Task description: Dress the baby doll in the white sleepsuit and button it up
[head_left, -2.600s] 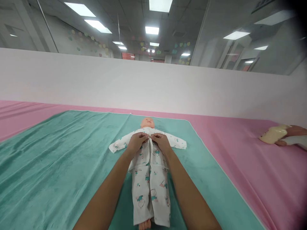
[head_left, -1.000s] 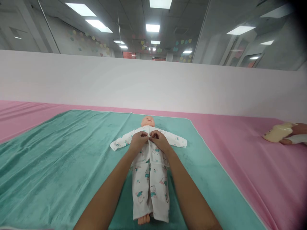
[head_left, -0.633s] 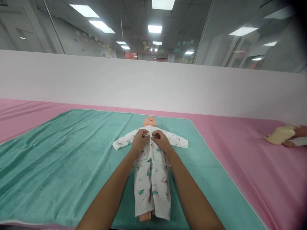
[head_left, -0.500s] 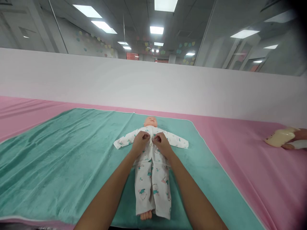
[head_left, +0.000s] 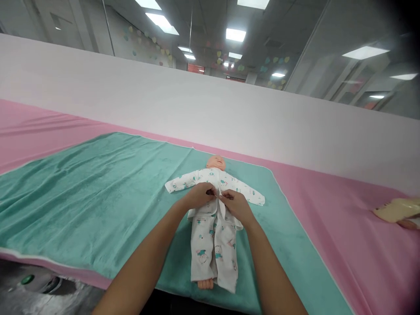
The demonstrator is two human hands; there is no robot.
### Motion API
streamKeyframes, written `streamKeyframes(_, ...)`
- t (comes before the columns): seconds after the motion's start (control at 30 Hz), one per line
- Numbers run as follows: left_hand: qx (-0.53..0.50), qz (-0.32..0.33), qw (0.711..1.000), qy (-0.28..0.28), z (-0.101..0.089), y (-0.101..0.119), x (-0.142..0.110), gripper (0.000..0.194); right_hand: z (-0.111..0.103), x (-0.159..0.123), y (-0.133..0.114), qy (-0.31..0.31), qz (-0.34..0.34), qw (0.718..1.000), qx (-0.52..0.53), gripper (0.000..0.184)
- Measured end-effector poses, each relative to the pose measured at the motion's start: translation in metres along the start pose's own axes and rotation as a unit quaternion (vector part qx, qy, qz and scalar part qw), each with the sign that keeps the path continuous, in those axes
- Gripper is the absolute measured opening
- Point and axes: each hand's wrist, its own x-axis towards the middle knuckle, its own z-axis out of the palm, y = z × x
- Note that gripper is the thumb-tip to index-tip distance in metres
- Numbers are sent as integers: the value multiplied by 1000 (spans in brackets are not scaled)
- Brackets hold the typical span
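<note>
Head view: the left hand [head_left: 199,195] and right hand [head_left: 239,206] sit lower than a moment ago, down from the chest of the pink plastic baby doll [head_left: 215,162] to its midriff, so work seems to have passed down its white, teal-printed cloth jacket [head_left: 213,177]. Each pinches one front edge (any fastener there is too small to tell). The doll lies on its back on the teal plush blanket [head_left: 108,197].
</note>
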Motion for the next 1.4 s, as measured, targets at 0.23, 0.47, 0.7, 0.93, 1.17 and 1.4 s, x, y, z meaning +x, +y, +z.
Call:
streamKeyframes(0.23,-115,-43,992,2,0,5,-3,24,5,1,8,1,48,974,220,27)
streamKeyframes(0.47,-163,-74,984,5,3,4,-1,30,6,2,16,-6,22,963,267,23)
streamKeyframes(0.7,-197,-81,977,20,6,2,-1,26,8,4,18,-10,-21,968,249,16)
streamKeyframes(0.93,-111,-52,992,42,10,0,1,26,12,5,15,7,-11,978,210,24)
streamKeyframes(1.17,-59,-49,996,49,9,6,-1,18,20,4,15,62,-27,988,141,25)
streamKeyframes(1.4,-31,-15,999,29,4,7,-4,16,17,5,17,40,-30,985,168,24)
